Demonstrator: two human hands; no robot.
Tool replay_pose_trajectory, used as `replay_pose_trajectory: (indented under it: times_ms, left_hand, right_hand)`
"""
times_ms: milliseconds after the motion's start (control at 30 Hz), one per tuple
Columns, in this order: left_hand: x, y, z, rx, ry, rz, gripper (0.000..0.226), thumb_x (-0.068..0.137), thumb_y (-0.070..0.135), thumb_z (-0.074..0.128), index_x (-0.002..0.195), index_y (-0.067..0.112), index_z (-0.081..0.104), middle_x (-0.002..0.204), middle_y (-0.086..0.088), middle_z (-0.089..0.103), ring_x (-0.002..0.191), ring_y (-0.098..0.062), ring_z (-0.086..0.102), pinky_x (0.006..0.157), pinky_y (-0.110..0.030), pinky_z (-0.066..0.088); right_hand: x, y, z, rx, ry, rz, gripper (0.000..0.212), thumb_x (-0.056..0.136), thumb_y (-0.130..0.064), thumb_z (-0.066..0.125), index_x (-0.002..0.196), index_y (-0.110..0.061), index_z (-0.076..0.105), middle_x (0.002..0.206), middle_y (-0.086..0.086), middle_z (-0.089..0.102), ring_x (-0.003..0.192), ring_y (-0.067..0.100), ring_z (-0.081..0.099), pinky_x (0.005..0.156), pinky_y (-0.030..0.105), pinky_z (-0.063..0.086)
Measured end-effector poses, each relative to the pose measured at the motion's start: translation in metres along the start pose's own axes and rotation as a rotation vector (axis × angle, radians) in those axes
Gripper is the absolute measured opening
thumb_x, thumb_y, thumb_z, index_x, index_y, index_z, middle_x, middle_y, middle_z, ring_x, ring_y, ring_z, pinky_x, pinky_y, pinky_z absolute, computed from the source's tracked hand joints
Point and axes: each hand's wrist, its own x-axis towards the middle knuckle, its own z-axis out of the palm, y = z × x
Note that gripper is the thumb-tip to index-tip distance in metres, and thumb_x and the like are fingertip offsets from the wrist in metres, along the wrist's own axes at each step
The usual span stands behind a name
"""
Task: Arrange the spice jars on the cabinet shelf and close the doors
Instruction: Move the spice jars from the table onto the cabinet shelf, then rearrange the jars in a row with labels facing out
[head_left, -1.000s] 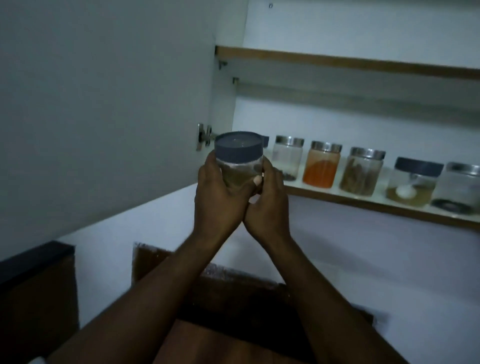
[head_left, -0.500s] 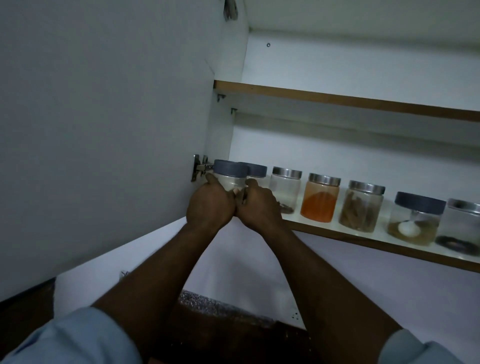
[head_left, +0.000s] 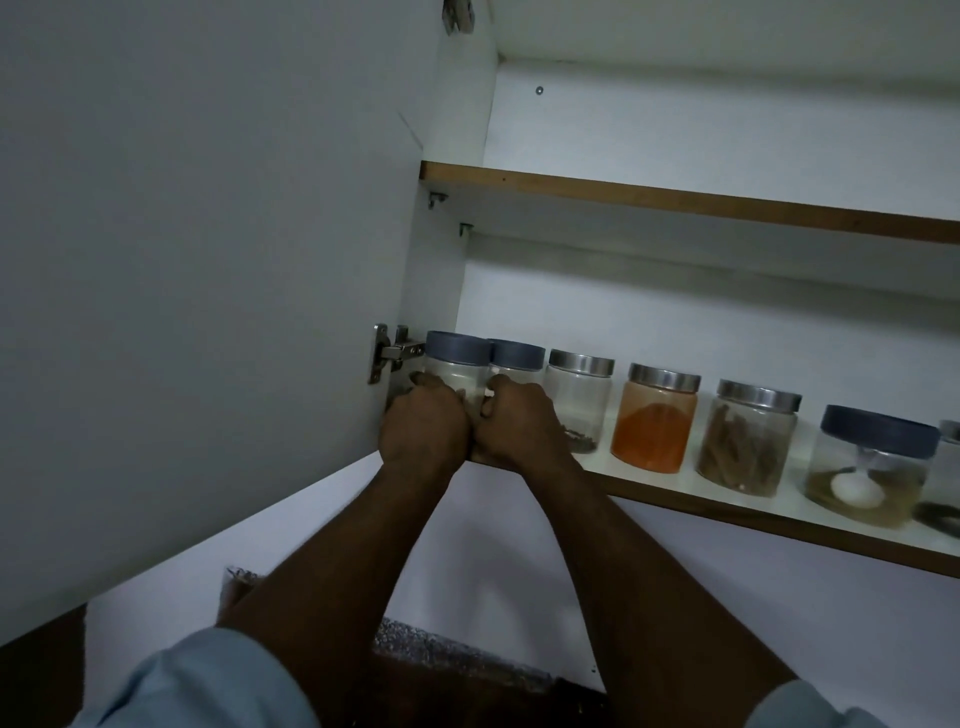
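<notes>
Gaping door (head_left: 208, 260): left, wide open; I close it last.
Shelf (head_left: 675, 493): other jars (head_left: 655, 421) run right.
Left hand (head_left: 423, 428), right hand (head_left: 519, 423): both curled round jar.
Jar (head_left: 457, 358): shelf's left end; I'm seating it, next release gently.

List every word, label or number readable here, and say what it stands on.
None can be read.
The jars show no labels.
The lids, door, hinge and shelf bear no print.
The left hand and right hand hide part of the end jar.
</notes>
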Motion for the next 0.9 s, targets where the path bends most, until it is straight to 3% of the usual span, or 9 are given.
replay_pose_trajectory:
  times_ms: [133,300,433,533,667,733,900]
  left_hand:
    - [-0.002,-0.003,0.003,-0.013,0.025,0.02,0.032,0.096,0.013,0.055,0.123,-0.003,0.056,0.111,-0.014,0.07,0.096,-0.027,0.071,0.075,-0.033,0.054]
    - [-0.03,-0.007,0.011,-0.121,0.173,0.092,0.045,0.094,0.02,0.059,0.132,-0.003,0.051,0.109,-0.018,0.067,0.094,-0.032,0.065,0.079,-0.039,0.053]
    - [-0.042,-0.008,0.009,-0.056,0.247,0.159,0.038,0.093,0.027,0.059,0.122,0.002,0.06,0.112,-0.02,0.063,0.094,-0.035,0.062,0.074,-0.043,0.052]
    - [-0.051,0.001,0.004,-0.046,0.23,0.273,0.027,0.09,0.026,0.055,0.104,0.008,0.069,0.099,-0.014,0.07,0.092,-0.032,0.062,0.07,-0.038,0.048]
    - [-0.066,0.035,0.0,-0.267,0.178,0.507,0.02,0.089,0.019,0.059,0.099,0.009,0.072,0.096,-0.011,0.071,0.088,-0.029,0.063,0.071,-0.036,0.05]
    - [-0.075,0.061,0.0,-0.285,0.127,0.602,0.023,0.093,0.024,0.055,0.101,0.012,0.073,0.094,-0.008,0.071,0.087,-0.027,0.063,0.074,-0.038,0.052]
    - [-0.108,0.148,0.001,-0.269,-0.009,0.817,0.024,0.094,0.03,0.055,0.102,0.017,0.073,0.092,-0.003,0.068,0.081,-0.022,0.063,0.063,-0.032,0.045]
  right_hand:
    - [-0.002,0.002,0.001,0.032,0.042,-0.018,0.031,0.09,-0.031,0.069,0.111,-0.009,0.069,0.101,0.011,0.074,0.092,0.028,0.069,0.081,0.031,0.054]
    - [-0.013,-0.002,-0.003,-0.022,0.079,-0.041,0.036,0.092,-0.041,0.067,0.11,-0.01,0.068,0.096,0.009,0.073,0.086,0.025,0.069,0.072,0.029,0.052]
    - [-0.041,-0.001,-0.013,-0.109,0.089,-0.08,0.031,0.1,-0.035,0.055,0.116,-0.013,0.069,0.102,0.011,0.074,0.092,0.028,0.069,0.075,0.03,0.051]
    - [-0.077,0.006,-0.023,-0.099,0.13,-0.158,0.033,0.101,-0.026,0.053,0.129,-0.016,0.067,0.115,0.009,0.074,0.107,0.028,0.066,0.087,0.036,0.051]
    - [-0.12,0.035,-0.048,-0.073,0.1,-0.126,0.038,0.094,-0.013,0.058,0.132,-0.019,0.062,0.126,0.002,0.069,0.124,0.023,0.053,0.097,0.037,0.05]
    - [-0.139,0.056,-0.073,-0.106,0.105,-0.063,0.045,0.095,-0.018,0.059,0.14,-0.024,0.056,0.127,0.0,0.068,0.124,0.021,0.05,0.098,0.039,0.05]
    - [-0.185,0.123,-0.146,-0.196,0.074,0.039,0.043,0.094,-0.025,0.063,0.136,-0.025,0.057,0.124,0.001,0.07,0.121,0.025,0.059,0.097,0.045,0.051]
